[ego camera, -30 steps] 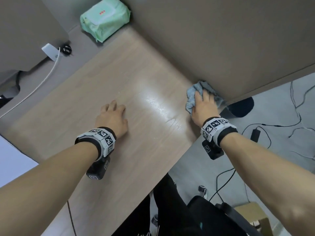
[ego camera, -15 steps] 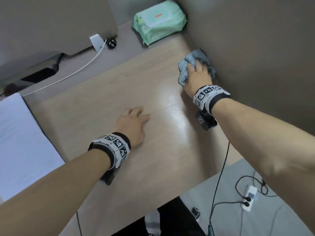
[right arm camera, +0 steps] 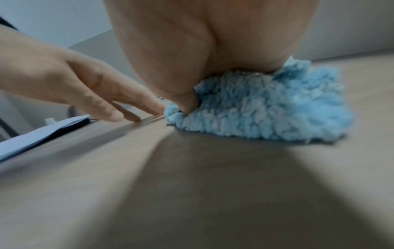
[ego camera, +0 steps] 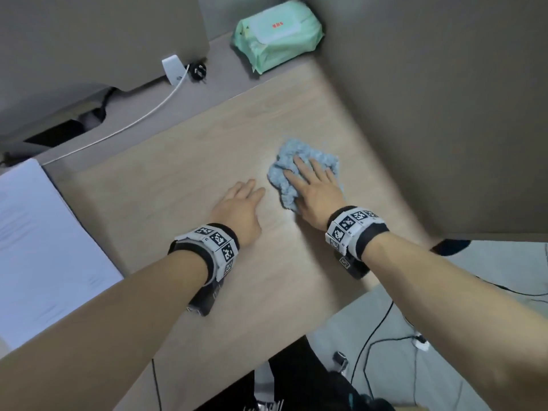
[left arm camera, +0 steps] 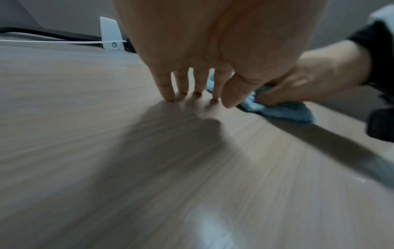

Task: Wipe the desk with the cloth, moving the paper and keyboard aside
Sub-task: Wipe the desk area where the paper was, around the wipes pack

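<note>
A fluffy light-blue cloth lies bunched on the wooden desk, right of the middle. My right hand presses flat on it with straight fingers, and in the right wrist view the thumb digs into the cloth at its near edge. Just left of it my left hand rests on the bare wood; its fingertips touch the desk and hold nothing. A white stack of paper lies at the desk's left edge. No keyboard is in view.
A green pack of wipes sits in the far corner. A white charger and its cable lie along the grey back strip. A partition wall bounds the desk on the right. Cables trail on the floor.
My right hand has slid the cloth from beside the partition, near the far corner, back toward the middle of the desk, close to my left hand. The left hand stays planted.
</note>
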`<state>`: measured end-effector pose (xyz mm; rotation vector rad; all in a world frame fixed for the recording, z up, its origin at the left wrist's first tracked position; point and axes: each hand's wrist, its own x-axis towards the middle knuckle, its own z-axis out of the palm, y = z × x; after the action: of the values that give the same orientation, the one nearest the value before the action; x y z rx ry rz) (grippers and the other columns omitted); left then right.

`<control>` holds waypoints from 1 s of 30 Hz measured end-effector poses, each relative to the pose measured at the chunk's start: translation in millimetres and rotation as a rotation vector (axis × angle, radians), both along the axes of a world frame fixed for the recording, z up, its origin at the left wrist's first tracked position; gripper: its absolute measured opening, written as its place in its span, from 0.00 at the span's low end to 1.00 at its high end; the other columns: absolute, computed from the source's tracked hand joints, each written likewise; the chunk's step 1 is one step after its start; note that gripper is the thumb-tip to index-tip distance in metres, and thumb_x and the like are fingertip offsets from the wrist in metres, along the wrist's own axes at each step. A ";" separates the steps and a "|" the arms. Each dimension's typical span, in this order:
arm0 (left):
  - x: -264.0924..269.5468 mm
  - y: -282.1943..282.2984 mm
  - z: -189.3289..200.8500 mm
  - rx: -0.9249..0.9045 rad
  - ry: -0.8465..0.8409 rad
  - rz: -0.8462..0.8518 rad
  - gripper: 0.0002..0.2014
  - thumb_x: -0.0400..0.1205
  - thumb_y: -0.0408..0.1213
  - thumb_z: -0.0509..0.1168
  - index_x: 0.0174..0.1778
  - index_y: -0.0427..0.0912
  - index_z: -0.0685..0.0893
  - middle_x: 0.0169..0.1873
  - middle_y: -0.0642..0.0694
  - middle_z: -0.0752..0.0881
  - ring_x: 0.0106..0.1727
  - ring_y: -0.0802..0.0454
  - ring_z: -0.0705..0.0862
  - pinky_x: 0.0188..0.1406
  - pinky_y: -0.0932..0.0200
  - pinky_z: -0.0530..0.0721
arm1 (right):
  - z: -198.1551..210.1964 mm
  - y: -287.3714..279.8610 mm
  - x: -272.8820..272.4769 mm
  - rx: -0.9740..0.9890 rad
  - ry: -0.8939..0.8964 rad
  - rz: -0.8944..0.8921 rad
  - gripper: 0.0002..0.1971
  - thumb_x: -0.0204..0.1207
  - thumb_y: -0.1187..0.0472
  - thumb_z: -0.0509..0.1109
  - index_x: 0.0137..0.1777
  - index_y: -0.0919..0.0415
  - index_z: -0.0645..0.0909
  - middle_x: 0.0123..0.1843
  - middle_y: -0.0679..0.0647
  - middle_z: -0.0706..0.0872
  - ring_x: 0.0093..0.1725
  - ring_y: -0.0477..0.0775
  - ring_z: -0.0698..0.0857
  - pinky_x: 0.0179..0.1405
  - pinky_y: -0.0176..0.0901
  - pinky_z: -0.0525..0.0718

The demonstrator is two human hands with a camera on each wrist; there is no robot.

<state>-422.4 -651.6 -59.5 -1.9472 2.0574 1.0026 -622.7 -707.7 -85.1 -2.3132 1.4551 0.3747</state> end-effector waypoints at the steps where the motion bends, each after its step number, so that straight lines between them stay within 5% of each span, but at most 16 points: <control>1: 3.9 0.0 2.8 -0.001 0.044 0.035 0.32 0.81 0.34 0.58 0.83 0.48 0.60 0.85 0.47 0.57 0.85 0.45 0.55 0.83 0.56 0.53 | 2.7 1.1 -13.1 0.004 0.025 -0.057 0.37 0.81 0.50 0.66 0.86 0.48 0.54 0.89 0.51 0.47 0.87 0.66 0.48 0.83 0.67 0.52; 5: 25.8 3.0 12.7 0.046 0.131 0.221 0.23 0.83 0.38 0.59 0.75 0.47 0.74 0.74 0.44 0.78 0.73 0.42 0.76 0.75 0.50 0.72 | 9.5 -3.4 -30.2 0.023 0.119 -0.256 0.36 0.81 0.52 0.63 0.86 0.51 0.53 0.89 0.56 0.47 0.85 0.68 0.49 0.79 0.69 0.60; 9: 46.0 -3.7 25.4 0.033 0.144 0.317 0.18 0.81 0.41 0.62 0.67 0.48 0.81 0.62 0.44 0.86 0.64 0.42 0.83 0.69 0.51 0.78 | 17.1 -7.0 -4.4 0.091 0.173 -0.301 0.40 0.80 0.47 0.65 0.86 0.52 0.49 0.89 0.57 0.43 0.85 0.70 0.47 0.79 0.72 0.60; 25: 10.4 -189.0 22.1 -0.159 -0.021 0.386 0.39 0.77 0.53 0.70 0.79 0.40 0.62 0.78 0.39 0.68 0.74 0.38 0.72 0.70 0.44 0.75 | 6.1 -146.9 14.9 -0.010 0.038 -0.150 0.34 0.81 0.51 0.60 0.85 0.53 0.53 0.89 0.57 0.46 0.85 0.70 0.47 0.79 0.72 0.56; 30: 6.1 -254.7 14.0 -0.308 -0.020 0.383 0.49 0.71 0.54 0.75 0.82 0.39 0.57 0.81 0.38 0.62 0.79 0.36 0.66 0.78 0.44 0.66 | 2.9 -188.4 11.9 -0.039 0.003 -0.132 0.34 0.80 0.52 0.61 0.85 0.55 0.55 0.88 0.59 0.47 0.84 0.70 0.50 0.78 0.71 0.59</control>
<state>-416.4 -906.3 -45.5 -2.5667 1.9662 0.7502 -610.8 -896.1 -82.2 -2.2317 1.6202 0.3151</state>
